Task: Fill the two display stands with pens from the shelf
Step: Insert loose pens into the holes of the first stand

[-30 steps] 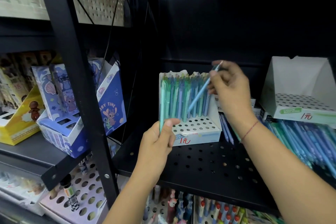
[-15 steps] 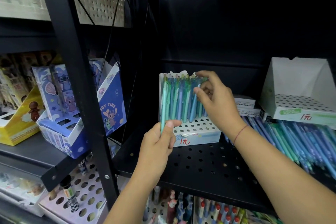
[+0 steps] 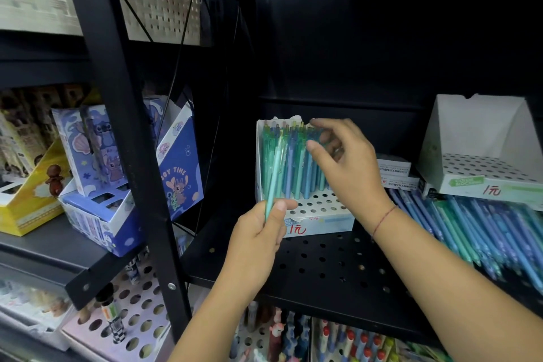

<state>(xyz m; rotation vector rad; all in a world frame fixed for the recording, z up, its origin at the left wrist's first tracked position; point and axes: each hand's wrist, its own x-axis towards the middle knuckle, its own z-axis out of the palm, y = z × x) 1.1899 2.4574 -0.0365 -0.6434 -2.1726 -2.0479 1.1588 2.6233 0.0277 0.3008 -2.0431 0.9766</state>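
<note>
A white display stand (image 3: pixel 320 219) sits on the black perforated shelf (image 3: pixel 323 261), its back rows packed with upright teal and blue pens (image 3: pixel 296 164) and its front holes bare. My left hand (image 3: pixel 258 232) is shut on a teal pen (image 3: pixel 274 173) held upright in front of the stand's left side. My right hand (image 3: pixel 346 164) hovers at the pen tops on the stand's right, fingers apart, holding nothing. A second white stand (image 3: pixel 482 153) with bare holes stands at the right. Below it lies a loose pile of blue and green pens (image 3: pixel 476 229).
A black upright post (image 3: pixel 123 132) divides the shelving. Left of it stand a blue cartoon display box (image 3: pixel 123 185) and a yellow box (image 3: pixel 26 194). Small white boxes (image 3: pixel 395 172) sit between the stands. Lower shelves hold more pens in perforated trays (image 3: pixel 129 311).
My right hand carried a blue pen from the pile to the left stand, put it in among the others, and is now open above them. My left hand stayed holding its teal pen.
</note>
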